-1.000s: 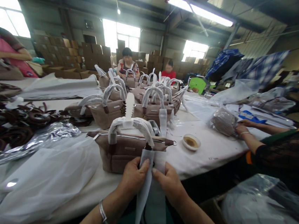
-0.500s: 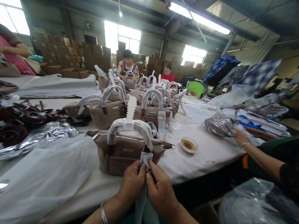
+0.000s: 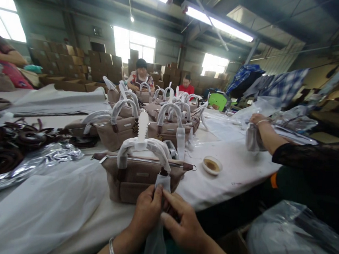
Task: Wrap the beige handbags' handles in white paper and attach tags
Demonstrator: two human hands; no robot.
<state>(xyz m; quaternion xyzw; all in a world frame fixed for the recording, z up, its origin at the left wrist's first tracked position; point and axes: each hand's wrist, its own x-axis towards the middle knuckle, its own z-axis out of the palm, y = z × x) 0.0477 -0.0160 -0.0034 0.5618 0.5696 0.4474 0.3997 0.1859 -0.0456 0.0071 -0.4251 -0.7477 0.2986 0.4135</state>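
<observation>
A taupe handbag (image 3: 139, 190) stands upright at the table's front edge, its handles (image 3: 158, 148) wrapped in white and held up by a white toothed plastic tie (image 3: 142, 126). From the near handle's right base hangs a white wrapping strip (image 3: 163, 180), its lower end dropping below the table edge. My left hand (image 3: 146, 212) pinches this strip between thumb and fingers, just in front of the bag. Close against it on the right, my right hand (image 3: 186, 222) has curled fingers on the same strip, the thumb slightly apart; its fingertips are partly hidden.
Several wrapped handbags (image 3: 118, 126) stand behind. Brown straps (image 3: 15, 140) and white sheeting (image 3: 48, 207) lie left. A small dish (image 3: 212, 165) sits right. A co-worker's hand (image 3: 258, 119) holds another bag (image 3: 254, 138). A clear plastic bag (image 3: 296, 243) is below right.
My hands have shifted slightly down the strip, and my right thumb has moved away from its fingers. The co-worker at right has lifted a bag upright. The view has turned slightly right.
</observation>
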